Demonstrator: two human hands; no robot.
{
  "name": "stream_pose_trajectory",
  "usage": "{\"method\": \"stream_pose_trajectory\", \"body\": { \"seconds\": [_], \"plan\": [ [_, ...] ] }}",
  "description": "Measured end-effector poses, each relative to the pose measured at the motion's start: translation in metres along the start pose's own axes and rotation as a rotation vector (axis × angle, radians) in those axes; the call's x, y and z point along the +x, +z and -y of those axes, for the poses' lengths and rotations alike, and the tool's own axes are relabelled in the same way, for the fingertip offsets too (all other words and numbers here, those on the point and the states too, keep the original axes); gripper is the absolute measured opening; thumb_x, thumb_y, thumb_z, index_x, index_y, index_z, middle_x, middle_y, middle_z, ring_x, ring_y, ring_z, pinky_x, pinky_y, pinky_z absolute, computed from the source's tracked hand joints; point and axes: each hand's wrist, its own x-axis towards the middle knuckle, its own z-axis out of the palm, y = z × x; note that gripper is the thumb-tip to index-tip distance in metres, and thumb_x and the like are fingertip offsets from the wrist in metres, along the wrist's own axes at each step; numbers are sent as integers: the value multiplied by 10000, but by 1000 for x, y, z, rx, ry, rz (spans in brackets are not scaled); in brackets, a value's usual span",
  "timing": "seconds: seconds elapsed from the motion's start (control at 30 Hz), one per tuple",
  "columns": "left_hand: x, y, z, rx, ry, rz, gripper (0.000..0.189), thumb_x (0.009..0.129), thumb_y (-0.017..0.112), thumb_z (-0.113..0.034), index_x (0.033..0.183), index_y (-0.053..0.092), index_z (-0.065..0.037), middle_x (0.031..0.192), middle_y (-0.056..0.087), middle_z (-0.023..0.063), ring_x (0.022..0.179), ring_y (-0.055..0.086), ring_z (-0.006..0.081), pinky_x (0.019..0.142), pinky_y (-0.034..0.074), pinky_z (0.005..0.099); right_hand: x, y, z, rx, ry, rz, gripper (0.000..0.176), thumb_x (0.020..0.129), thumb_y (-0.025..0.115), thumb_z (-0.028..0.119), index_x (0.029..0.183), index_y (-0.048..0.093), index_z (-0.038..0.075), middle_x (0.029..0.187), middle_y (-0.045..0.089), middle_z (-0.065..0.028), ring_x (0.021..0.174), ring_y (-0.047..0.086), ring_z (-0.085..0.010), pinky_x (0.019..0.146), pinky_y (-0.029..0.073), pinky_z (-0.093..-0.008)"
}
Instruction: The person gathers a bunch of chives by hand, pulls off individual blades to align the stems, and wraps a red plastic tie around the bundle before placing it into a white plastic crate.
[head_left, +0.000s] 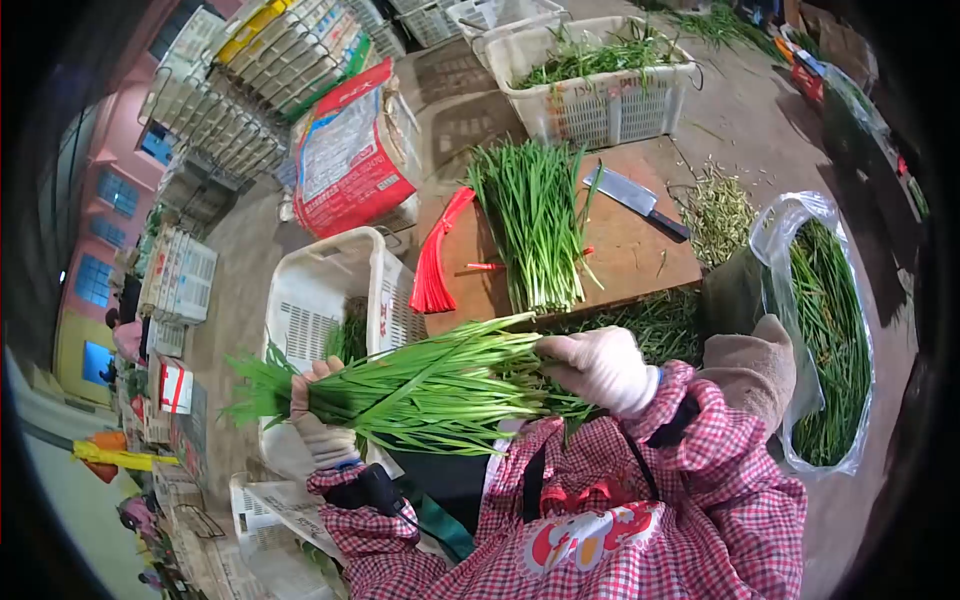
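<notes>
A loose bunch of green chives [430, 390] lies sideways in front of my body. Gloved, my left hand [322, 410] is wrapped round its leafy end. My gloved right hand [600, 368] is closed at the pale stem end; whether it pinches a stem is too small to tell. Beyond them, a second pile of chives [530, 225] rests on a brown board [640, 250], with a red tie partly under it. A bundle of red ties [435, 260] lies left of that pile, and a cleaver [635, 198] with a black handle lies to its right.
White crates stand at the left [320, 300] and at the back [600, 110], the back one holding greens. A red and white sack [355, 150] is behind the left crate. At the right is a plastic bag [835, 330] of greens. Cut scraps [715, 215] lie beside the board.
</notes>
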Motion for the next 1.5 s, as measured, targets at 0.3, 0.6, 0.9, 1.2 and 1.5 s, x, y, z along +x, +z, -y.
{"method": "stream_pose_trajectory", "body": {
  "seconds": [0.3,0.6,0.9,1.2,1.5],
  "plan": [
    [-8,22,17,168,84,131,186,885,635,-213,855,598,-33,990,656,93,1041,605,245,1062,389,442,50,36,41,21,-188,327,207,837,617,329,869,597,125,621,573,-114,590,603,-334,519,463,-434],
    [8,26,31,196,71,450,205,881,637,-256,853,551,-72,896,540,46,976,541,274,1066,188,683,-27,-9,-11,543,25,574,164,828,658,62,990,636,64,849,683,-104,764,671,-270,689,527,-330],
    [17,9,13,199,188,329,256,913,577,-270,826,568,-30,873,620,113,914,596,282,1035,300,640,-76,-42,-57,240,276,697,226,796,655,212,987,665,93,796,665,-143,750,661,-315,687,526,-385],
    [4,21,3,179,215,234,231,881,587,-228,852,568,1,874,600,137,897,577,270,1036,364,569,-50,-40,-7,230,297,364,281,831,661,284,1082,651,160,698,645,-147,682,661,-306,628,535,-376],
    [-13,39,15,319,314,267,220,907,565,-244,877,650,-43,926,670,152,879,632,269,1034,342,632,8,-5,13,187,239,172,368,815,673,361,1132,624,181,728,642,-163,687,639,-355,635,514,-427]
  ]
}}
